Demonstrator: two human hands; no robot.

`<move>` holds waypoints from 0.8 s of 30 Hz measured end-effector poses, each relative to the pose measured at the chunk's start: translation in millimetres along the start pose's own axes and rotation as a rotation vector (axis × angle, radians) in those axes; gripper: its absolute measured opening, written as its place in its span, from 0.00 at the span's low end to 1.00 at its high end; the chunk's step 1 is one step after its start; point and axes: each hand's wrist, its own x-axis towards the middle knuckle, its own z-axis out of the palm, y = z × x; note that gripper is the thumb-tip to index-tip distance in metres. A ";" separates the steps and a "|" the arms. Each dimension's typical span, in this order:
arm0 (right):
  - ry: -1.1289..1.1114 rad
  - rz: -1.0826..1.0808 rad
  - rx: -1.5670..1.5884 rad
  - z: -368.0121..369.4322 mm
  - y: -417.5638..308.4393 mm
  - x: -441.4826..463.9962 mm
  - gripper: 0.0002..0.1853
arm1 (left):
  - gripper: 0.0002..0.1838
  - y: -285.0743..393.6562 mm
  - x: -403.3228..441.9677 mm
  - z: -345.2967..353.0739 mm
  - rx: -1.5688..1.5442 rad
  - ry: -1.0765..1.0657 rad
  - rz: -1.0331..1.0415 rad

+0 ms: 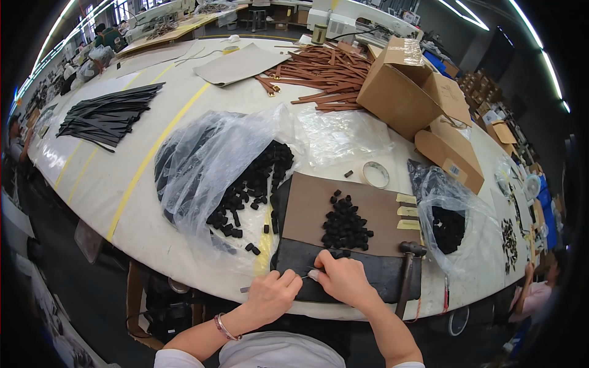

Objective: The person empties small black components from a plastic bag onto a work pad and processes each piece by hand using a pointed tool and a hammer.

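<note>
My left hand (274,295), with a bracelet at the wrist, is closed around a thin metal tool (245,289). One flat end of the tool sticks out on the left; a thin shiny part points toward my right hand. My right hand (343,279) is pinched close beside it, a white wrap on one fingertip; what it holds is hidden by the fingers. Both hands are over a black mat (392,276) at the table's near edge. Just beyond them, a pile of small black pieces (346,224) lies on a brown board (300,208).
A hammer (407,273) lies right of my hands. Plastic bags of black pieces (208,165) (448,230) flank the board. Farther off are a tape roll (375,175), brown straps (325,67), black straps (110,113) and cardboard boxes (399,89). Another person (534,294) sits at right.
</note>
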 end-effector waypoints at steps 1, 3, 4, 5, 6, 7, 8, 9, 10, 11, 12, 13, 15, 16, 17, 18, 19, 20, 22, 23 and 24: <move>0.103 0.003 0.004 3.0 2.5 -6.8 0.13 | 0.05 -0.2 0.5 0.7 0.000 0.006 0.009; 0.327 0.092 0.014 -12.0 8.5 -36.2 0.16 | 0.11 0.0 -2.7 3.2 0.005 0.009 0.001; 0.407 0.223 0.001 -21.1 19.3 -48.2 0.19 | 0.11 0.4 -3.0 3.4 0.003 0.006 -0.003; 0.487 0.355 -0.013 -29.9 35.0 -59.7 0.21 | 0.10 1.3 -2.2 3.7 0.009 0.014 -0.005; 0.538 0.393 -0.120 -31.5 59.4 -69.9 0.23 | 0.10 2.0 -1.1 4.1 0.017 0.026 -0.006; 0.591 0.430 -0.228 -29.8 81.8 -78.9 0.24 | 0.10 2.5 -0.4 4.8 0.015 0.027 -0.005; 0.595 0.430 -0.232 -30.0 94.0 -87.1 0.24 | 0.10 2.8 1.5 6.0 0.019 0.033 0.000; 0.541 0.488 -0.166 -30.0 103.3 -94.5 0.24 | 0.10 3.3 3.0 7.3 0.023 0.039 0.005; 0.485 0.544 -0.098 -30.6 110.1 -99.0 0.24 | 0.10 3.6 3.6 8.3 0.021 0.041 0.005; 0.487 0.544 -0.097 -30.8 115.0 -100.4 0.24 | 0.09 3.0 3.6 9.0 0.016 0.043 0.005; 0.481 0.531 -0.011 -30.1 118.4 -102.2 0.24 | 0.09 2.6 3.2 9.3 0.012 0.043 0.007; 0.475 0.517 0.076 -30.2 120.3 -103.8 0.23 | 0.09 2.7 2.8 9.5 0.012 0.043 0.010; 0.412 0.557 0.078 -38.4 117.4 -103.6 0.22 | 0.09 3.0 2.5 8.7 0.007 0.061 0.011; 0.344 0.599 0.080 -41.8 115.5 -104.3 0.20 | 0.09 2.3 2.2 9.1 0.008 0.064 0.013; 0.347 0.599 0.078 -43.1 114.6 -106.3 0.20 | 0.06 1.5 1.8 10.1 0.028 0.063 0.027; 0.311 0.582 0.064 -44.3 114.0 -108.6 0.19 | 0.04 1.3 1.7 10.5 0.047 0.063 0.040; 0.274 0.563 0.049 -46.2 113.7 -110.8 0.18 | 0.04 1.8 2.0 9.9 0.046 0.068 0.042; 0.276 0.561 0.044 -46.2 114.9 -115.3 0.18 | 0.06 2.2 2.2 9.5 0.036 0.063 0.030; 0.356 0.302 -0.296 -46.7 111.9 -123.6 0.19 | 0.09 2.0 0.2 8.6 0.028 0.059 0.013; 0.354 0.292 -0.303 -51.0 106.3 -124.0 0.19 | 0.09 1.8 0.1 9.4 0.034 0.066 0.015; 0.343 0.188 -0.242 -57.7 84.9 -122.7 0.19 | 0.09 1.6 0.6 10.0 0.040 0.070 0.019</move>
